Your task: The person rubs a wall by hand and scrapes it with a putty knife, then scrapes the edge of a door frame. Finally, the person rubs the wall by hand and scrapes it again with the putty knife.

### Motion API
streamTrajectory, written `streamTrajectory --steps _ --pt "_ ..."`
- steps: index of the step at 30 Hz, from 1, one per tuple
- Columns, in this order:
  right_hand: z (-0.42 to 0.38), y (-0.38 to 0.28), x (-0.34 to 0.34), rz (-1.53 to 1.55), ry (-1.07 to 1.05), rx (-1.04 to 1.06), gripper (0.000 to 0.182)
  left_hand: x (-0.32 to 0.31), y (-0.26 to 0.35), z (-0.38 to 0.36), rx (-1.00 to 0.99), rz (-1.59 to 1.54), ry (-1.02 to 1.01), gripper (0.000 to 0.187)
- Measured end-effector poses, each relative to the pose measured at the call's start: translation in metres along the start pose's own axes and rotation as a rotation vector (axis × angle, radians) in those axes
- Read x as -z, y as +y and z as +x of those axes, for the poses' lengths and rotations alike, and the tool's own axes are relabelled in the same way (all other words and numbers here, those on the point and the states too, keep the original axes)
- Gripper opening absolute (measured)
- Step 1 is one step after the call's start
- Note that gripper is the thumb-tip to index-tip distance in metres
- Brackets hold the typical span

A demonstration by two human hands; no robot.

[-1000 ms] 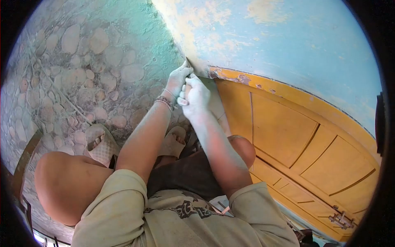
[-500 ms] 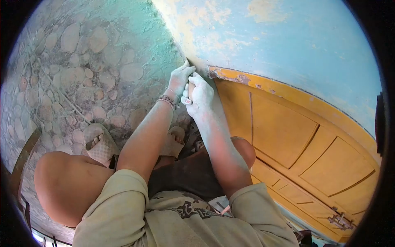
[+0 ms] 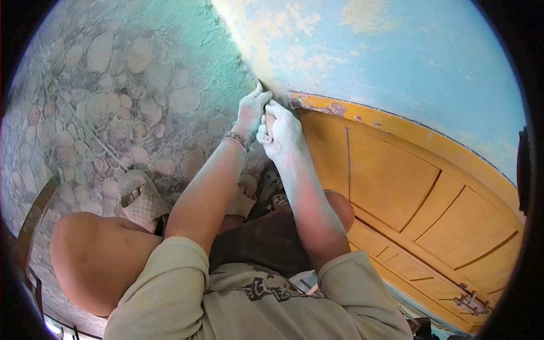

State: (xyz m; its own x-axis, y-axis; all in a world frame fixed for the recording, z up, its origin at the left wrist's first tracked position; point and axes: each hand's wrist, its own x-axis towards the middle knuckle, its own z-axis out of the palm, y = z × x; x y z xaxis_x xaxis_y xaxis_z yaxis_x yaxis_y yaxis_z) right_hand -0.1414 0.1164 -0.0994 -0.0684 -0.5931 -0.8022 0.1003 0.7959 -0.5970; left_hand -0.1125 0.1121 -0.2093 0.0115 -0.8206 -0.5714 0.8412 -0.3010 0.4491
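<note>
Crouching close to the wall (image 3: 396, 51), you have both hands bunched together at its foot, just left of the yellow door (image 3: 408, 192). Your right hand (image 3: 283, 133) is clamped round the wooden handle (image 3: 270, 120) of a scraper, likely so you can bear down on it. Your left hand (image 3: 252, 107) is curled over the front end, probably steadying the blade, which is mostly hidden, against the plaster. Your sandals (image 3: 139, 198) rest on the stone floor (image 3: 102, 90) near you.

Hands hemmed in at the wall's foot
Blue wall (image 3: 408, 62) blocks far; yellow door (image 3: 408, 192) right; pebbled floor (image 3: 113, 102) open left.
</note>
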Motion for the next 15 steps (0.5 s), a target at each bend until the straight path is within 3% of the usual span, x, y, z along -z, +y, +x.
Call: streamTrajectory --steps 2,5,6,9,10,13,15 --pt "0.008 0.004 0.001 0.019 0.026 0.008 0.014 0.000 0.003 -0.002 0.029 -0.177 -0.011 0.052" --pt "-0.012 -0.001 -0.018 0.029 0.086 0.028 0.011 0.000 0.006 -0.002 -0.051 -0.143 -0.008 0.052" --pt "-0.013 -0.003 -0.015 0.070 -0.005 0.028 0.008 0.000 0.007 -0.002 -0.031 -0.136 -0.001 0.051" --pt "0.000 -0.003 -0.011 0.042 -0.014 0.006 0.027 0.001 0.010 0.002 0.036 -0.113 0.020 0.050" --pt "0.008 -0.001 -0.012 0.047 -0.014 -0.024 0.038 0.005 0.007 0.006 -0.023 -0.112 0.024 0.050" --pt "-0.001 -0.007 -0.022 0.055 0.063 -0.033 0.008 0.001 0.010 0.008 -0.058 -0.154 0.077 0.048" --pt "-0.006 -0.011 -0.022 0.077 0.036 -0.007 0.006 -0.006 0.018 0.003 -0.033 -0.174 0.080 0.043"
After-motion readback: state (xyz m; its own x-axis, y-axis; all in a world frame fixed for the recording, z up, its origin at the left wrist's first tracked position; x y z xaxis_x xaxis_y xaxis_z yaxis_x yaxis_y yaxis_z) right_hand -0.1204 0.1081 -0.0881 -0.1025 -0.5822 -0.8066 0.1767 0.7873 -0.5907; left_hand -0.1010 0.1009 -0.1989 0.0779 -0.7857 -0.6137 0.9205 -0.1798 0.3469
